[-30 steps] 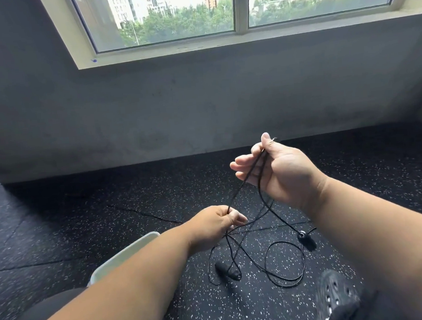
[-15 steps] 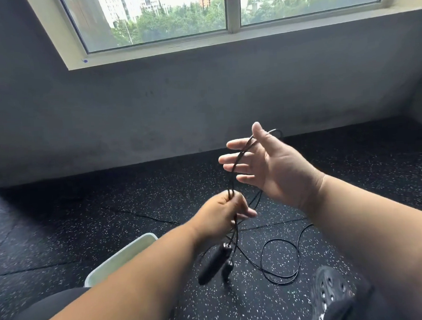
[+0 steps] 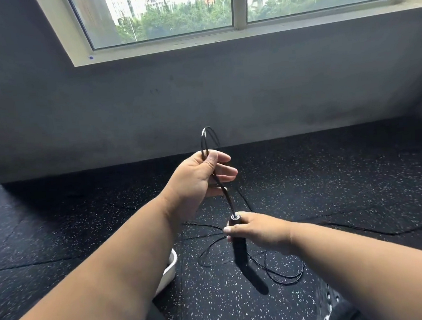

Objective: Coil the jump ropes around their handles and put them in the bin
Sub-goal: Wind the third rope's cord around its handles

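The coiling has barely begun, as far as I can judge: the jump rope [image 3: 278,272] is mostly loose, its thin black cord sprawling in slack loops over the speckled black floor [image 3: 355,200] in front of the person, and no turns show around the handles [image 3: 237,235] yet. The white bin [image 3: 171,267] sits on the floor just beside the left forearm, only a corner of its rim showing, so I cannot tell whether anything lies in it. Everything seems left to do: wrap the cord round the handles, drop the bundle into the bin, and deal with any other ropes, none of which I can pick out here. The left hand [image 3: 199,182] is raised and half closed; thumb and curled fingers pinch a doubled stretch of cord, a narrow loop [image 3: 207,140] standing up above the fist while the outer fingers stay spread and relaxed. From that hand the cord runs taut down to the right hand [image 3: 258,231], which is clenched around the dark handles, held upright with a metal-ringed top end poking out above the thumb. Whether it grips one handle or both together I cannot make out, since the lower part blurs into its shadow on the floor.
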Tool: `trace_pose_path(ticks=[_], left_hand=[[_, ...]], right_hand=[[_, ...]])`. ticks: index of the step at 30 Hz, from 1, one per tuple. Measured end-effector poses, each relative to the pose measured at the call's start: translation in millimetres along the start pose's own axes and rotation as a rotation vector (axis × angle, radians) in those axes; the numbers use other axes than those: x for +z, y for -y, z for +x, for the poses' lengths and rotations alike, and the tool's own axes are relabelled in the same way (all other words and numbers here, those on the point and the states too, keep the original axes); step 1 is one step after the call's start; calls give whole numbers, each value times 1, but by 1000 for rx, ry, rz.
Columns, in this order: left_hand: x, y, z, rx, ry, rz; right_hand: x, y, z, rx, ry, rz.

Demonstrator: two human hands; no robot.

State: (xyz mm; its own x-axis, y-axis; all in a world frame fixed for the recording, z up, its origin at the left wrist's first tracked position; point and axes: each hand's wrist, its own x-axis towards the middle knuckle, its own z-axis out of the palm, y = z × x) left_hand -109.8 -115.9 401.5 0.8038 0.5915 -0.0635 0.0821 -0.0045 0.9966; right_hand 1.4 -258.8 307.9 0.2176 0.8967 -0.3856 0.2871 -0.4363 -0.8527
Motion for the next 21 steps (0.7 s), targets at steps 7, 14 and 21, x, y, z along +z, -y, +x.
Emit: trace_pose_path(ticks=[7,14,21], left_hand=[[-18,21,5,-196,-78,23],[-20,63,-8,-420,268,440],[-16,111,-19,-365,468,854]], right_hand=[[-4,34,-9,-98,-60,358],[-38,71,-16,-204,-163,927],[-54,87,-25,-284,-132,1104]])
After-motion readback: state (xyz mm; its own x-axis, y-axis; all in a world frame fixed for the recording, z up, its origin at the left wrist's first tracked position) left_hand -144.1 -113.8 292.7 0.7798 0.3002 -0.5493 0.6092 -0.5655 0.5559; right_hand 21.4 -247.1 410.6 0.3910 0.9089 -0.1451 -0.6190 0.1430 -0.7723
